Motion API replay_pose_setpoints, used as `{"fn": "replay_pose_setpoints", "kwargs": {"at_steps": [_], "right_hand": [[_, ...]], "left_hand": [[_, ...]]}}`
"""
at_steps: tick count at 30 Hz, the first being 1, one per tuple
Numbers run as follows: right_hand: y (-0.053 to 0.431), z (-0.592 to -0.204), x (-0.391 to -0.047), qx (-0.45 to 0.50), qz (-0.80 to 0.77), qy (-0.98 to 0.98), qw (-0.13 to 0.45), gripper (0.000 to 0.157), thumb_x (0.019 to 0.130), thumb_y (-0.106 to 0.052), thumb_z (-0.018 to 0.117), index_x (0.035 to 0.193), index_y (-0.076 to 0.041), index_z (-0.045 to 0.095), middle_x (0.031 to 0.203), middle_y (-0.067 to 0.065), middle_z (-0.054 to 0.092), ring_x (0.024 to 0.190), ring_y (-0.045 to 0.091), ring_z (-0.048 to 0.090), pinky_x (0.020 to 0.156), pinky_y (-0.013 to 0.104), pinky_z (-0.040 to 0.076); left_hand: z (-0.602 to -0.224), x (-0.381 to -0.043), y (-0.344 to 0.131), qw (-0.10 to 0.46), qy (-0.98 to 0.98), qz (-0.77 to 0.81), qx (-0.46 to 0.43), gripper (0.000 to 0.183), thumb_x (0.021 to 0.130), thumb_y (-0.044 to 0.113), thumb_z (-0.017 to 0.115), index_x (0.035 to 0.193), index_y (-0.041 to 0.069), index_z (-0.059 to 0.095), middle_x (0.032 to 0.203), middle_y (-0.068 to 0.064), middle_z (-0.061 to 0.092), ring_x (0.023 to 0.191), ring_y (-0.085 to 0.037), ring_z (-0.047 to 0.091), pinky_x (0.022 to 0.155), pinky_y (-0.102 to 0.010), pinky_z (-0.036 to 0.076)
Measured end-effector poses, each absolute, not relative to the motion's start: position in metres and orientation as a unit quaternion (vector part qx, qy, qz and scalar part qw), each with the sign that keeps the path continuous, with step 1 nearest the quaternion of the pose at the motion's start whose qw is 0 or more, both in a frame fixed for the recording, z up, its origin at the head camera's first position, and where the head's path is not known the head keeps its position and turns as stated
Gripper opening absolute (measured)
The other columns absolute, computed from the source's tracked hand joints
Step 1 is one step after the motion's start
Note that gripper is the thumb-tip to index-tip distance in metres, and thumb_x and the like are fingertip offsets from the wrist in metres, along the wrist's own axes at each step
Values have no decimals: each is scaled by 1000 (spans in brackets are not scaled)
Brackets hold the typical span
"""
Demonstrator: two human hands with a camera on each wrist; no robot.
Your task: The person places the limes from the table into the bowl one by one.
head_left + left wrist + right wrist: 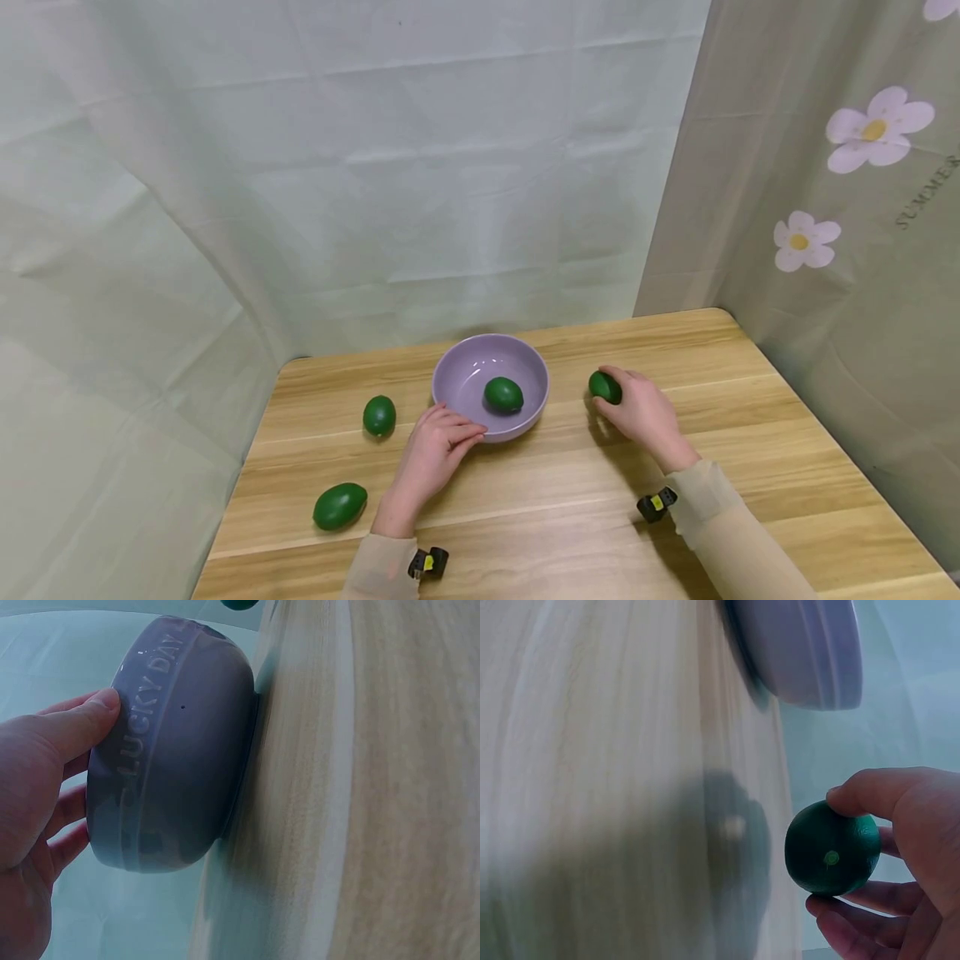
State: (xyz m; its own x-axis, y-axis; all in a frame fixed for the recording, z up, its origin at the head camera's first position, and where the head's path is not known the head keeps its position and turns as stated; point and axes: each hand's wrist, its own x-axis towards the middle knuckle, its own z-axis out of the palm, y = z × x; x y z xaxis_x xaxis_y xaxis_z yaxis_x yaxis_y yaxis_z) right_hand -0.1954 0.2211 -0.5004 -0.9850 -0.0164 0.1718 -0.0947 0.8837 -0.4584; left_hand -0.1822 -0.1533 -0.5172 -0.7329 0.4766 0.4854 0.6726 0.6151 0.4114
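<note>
A purple bowl (457, 379) stands near the table's back edge with one dark green lime (503, 394) inside. My left hand (437, 447) grips the bowl's near-left rim; in the left wrist view its thumb (101, 705) lies on the outer wall, by the raised letters. To the right of the bowl, my right hand (639, 410) holds another green lime (832, 851) between thumb and fingers. That lime is off the table, with a gap below it in the right wrist view.
Two more green limes lie on the table's left side, one lime (379, 416) left of the bowl and one lime (341, 506) nearer the front. The wooden table (555, 533) is bordered by a pale curtain (450, 208) behind and a flowered curtain (847, 333) at right.
</note>
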Motion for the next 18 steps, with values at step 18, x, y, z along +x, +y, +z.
{"fn": "replay_pose_setpoints", "kwargs": {"at_steps": [18], "right_hand": [[199,-479,-203,56,266,-955,119,62,94,-31,82,149,-10,63,138,23,68,111,41,70,83,56,61]], "left_hand": [[-517,-182,-153,170,-882,-294,-326,14,94,17,84,107,21,87,103,7,80,104,-18,70,121,-57,39]]}}
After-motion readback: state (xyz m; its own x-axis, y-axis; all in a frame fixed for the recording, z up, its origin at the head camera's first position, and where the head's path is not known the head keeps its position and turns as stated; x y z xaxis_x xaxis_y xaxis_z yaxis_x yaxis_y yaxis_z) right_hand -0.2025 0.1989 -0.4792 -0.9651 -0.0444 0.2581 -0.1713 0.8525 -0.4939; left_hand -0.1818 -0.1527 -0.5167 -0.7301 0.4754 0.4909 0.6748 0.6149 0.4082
